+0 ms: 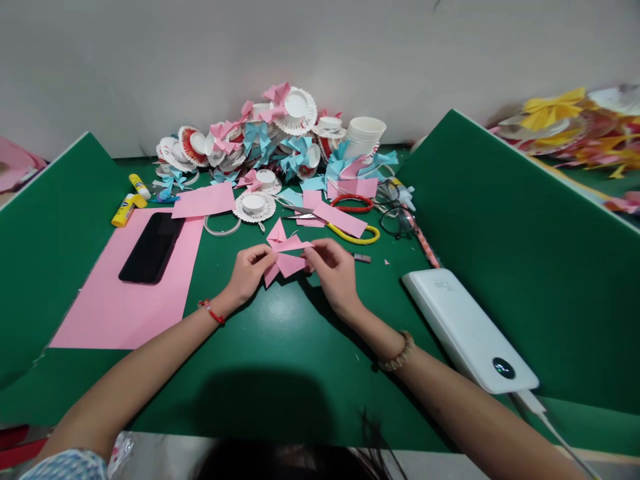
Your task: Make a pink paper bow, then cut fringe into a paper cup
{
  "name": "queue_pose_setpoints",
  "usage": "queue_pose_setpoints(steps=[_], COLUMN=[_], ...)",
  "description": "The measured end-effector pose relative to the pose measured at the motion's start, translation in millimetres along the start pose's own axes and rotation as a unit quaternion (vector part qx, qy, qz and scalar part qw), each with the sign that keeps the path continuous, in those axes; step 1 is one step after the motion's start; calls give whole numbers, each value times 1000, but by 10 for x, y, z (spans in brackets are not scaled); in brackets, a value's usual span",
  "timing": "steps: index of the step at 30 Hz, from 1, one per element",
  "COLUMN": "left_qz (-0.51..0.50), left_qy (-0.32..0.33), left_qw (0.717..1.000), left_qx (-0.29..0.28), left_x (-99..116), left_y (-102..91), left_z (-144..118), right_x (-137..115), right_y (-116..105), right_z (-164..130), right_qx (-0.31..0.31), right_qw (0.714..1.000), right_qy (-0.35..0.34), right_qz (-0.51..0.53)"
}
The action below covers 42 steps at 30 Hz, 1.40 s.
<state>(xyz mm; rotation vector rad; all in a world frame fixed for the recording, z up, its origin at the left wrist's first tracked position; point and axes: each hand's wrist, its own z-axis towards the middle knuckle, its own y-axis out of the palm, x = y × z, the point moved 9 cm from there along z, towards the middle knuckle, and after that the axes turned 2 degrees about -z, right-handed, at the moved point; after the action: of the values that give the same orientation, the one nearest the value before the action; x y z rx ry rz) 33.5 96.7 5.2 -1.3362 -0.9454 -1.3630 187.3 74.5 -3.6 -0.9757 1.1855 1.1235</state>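
Observation:
A folded pink paper bow (291,264) is held just above the green table, between both hands. My left hand (249,272) pinches it at its left part, near the middle, where pointed folds stick out above and below. On the right side, the thumb and fingers of my right hand (334,272) grip the ends of its pleated strips. Behind the bow lie scissors with yellow handles (373,235) and scissors with red handles (369,200), partly covered by a pink paper strip (345,220).
Paper-cup hats with pink and blue bows (257,143) are heaped at the back beside stacked paper cups (365,137). At left, a phone (153,248) rests on a pink sheet (120,313) near glue sticks (123,210). Glasses (399,222) and a white power bank (465,327) lie right.

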Motion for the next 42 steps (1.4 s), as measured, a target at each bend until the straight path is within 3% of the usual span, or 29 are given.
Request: queue_pose_setpoints(steps=[3, 6, 18, 30, 34, 42], left_qz=[4, 17, 55, 72, 55, -16], left_qy=[4, 12, 52, 67, 47, -3], left_qw=[1000, 999, 996, 991, 995, 999], left_qx=[-10, -29, -51, -91, -72, 40], left_x=[18, 31, 55, 93, 56, -68], left_y=[25, 74, 117, 155, 115, -99], left_z=[-15, -30, -46, -70, -52, -2], right_x=[96, 137, 31, 48, 41, 138], right_y=[5, 76, 182, 259, 211, 45], right_z=[24, 23, -40, -78, -43, 92], right_qx=[-5, -38, -97, -137, -118, -89], right_qw=[997, 994, 993, 989, 991, 994], right_qy=[48, 74, -3, 39, 53, 69], right_qz=[64, 65, -61, -51, -44, -5])
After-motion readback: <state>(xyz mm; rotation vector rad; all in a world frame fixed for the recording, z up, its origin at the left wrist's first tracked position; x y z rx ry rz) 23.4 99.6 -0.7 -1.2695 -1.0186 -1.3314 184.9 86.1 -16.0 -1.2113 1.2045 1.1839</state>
